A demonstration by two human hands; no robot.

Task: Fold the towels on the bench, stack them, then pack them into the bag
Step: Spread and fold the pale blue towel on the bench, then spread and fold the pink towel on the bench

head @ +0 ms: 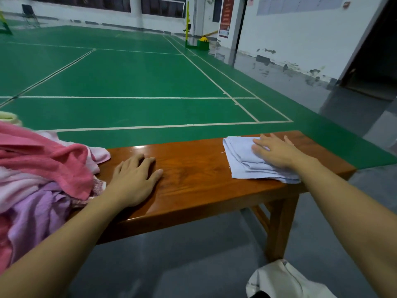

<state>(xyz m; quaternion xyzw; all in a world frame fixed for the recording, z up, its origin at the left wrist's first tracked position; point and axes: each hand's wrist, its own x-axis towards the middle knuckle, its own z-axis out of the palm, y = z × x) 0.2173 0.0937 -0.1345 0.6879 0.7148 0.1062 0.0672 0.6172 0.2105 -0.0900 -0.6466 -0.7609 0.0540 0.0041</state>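
A folded pale blue towel [242, 155] lies near the right end of the wooden bench [193, 168]. My right hand [277, 151] presses flat on it with straight fingers. A heap of unfolded towels covers the bench's left part: a pink one [43, 160] on top, a lilac one [36, 211] below, a pale pink one [100, 154] behind. My left hand [133, 179] rests flat on the bare wood beside the heap. A white bag [281, 280] sits on the floor under the bench's right end.
The green court floor [139, 82] with white lines stretches beyond the bench. Grey floor [171, 254] lies in front of it. The bench's leg [279, 229] stands near the bag. A yellow-green net post [188, 24] is far off.
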